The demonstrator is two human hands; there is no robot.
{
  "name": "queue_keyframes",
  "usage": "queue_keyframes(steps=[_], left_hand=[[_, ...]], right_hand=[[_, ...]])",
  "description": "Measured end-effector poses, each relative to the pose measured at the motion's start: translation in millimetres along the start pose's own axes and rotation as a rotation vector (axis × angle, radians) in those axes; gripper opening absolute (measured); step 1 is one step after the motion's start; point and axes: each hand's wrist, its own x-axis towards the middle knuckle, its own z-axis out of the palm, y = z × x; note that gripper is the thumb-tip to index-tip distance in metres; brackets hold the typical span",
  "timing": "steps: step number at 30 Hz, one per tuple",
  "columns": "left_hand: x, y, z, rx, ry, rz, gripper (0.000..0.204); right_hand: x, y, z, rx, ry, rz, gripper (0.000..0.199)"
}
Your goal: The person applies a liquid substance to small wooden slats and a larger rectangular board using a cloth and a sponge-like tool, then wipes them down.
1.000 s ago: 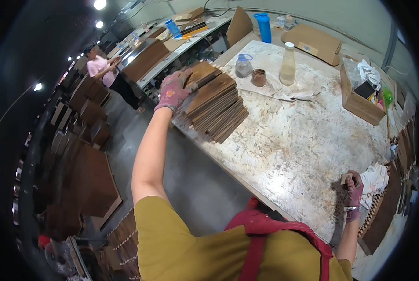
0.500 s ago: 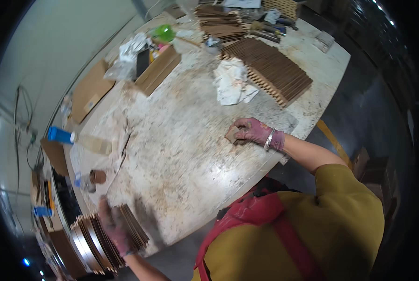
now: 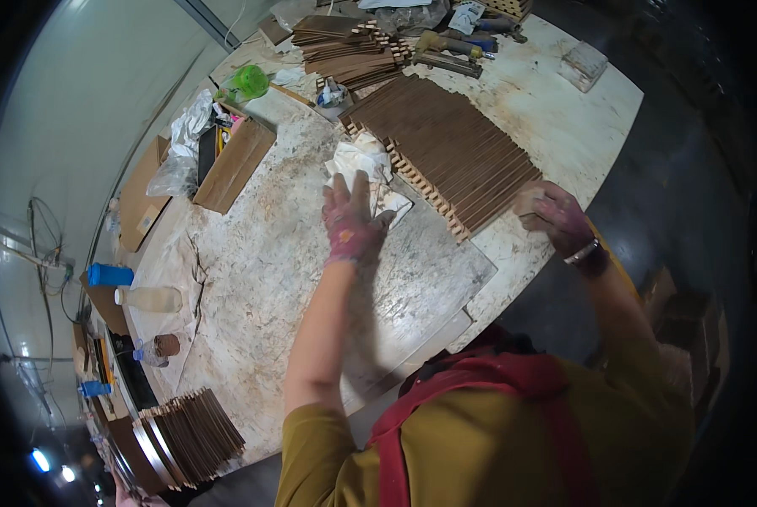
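Observation:
My left hand [image 3: 350, 224], in a stained pink glove, reaches across the table with its fingers spread. Its fingertips lie over the lower edge of a crumpled white cloth [image 3: 363, 158]; whether they press on it I cannot tell. Beside the cloth stretches a tight row of thin brown wooden boards [image 3: 446, 144], with pale notched ends toward me. At the right end of that row, my gloved right hand [image 3: 560, 218] is closed around a small beige block [image 3: 528, 203]. Its fingers partly hide the block.
More brown boards [image 3: 188, 435] stand in a row at the near left. Another pile of boards [image 3: 344, 51] and some hand tools [image 3: 454, 44] lie at the back. A cardboard box [image 3: 236, 165], a pale bottle [image 3: 150, 298] and a brown-filled bottle [image 3: 157, 349] occupy the left side.
My left hand has left the boards at the near left and moved to the white cloth. The right hand, still holding the block, has shifted right to the end of the large board row.

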Motion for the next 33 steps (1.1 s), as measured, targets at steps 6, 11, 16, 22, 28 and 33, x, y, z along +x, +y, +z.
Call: queue_keyframes(steps=[6, 11, 16, 22, 28, 33], left_hand=[[39, -98, 35, -0.349, 0.083, -0.104, 0.031], [81, -96, -41, -0.724, 0.195, -0.298, 0.039], [142, -44, -53, -0.796, 0.085, -0.321, 0.045], [224, 50, 24, -0.946, -0.117, -0.09, 0.048], [223, 80, 30, -0.853, -0.001, 0.241, 0.059], [110, 29, 22, -1.197, 0.137, -0.063, 0.069]], right_hand=[[15, 17, -65, 0.267, 0.031, -0.035, 0.039], [25, 52, -98, 0.58, 0.107, -0.015, 0.04], [30, 67, -94, 0.869, 0.1, -0.049, 0.04], [20, 50, -69, 0.803, 0.015, -0.086, 0.039], [-15, 57, -60, 0.543, 0.003, -0.07, 0.035], [11, 74, -124, 0.18, 0.263, -0.289, 0.025]])
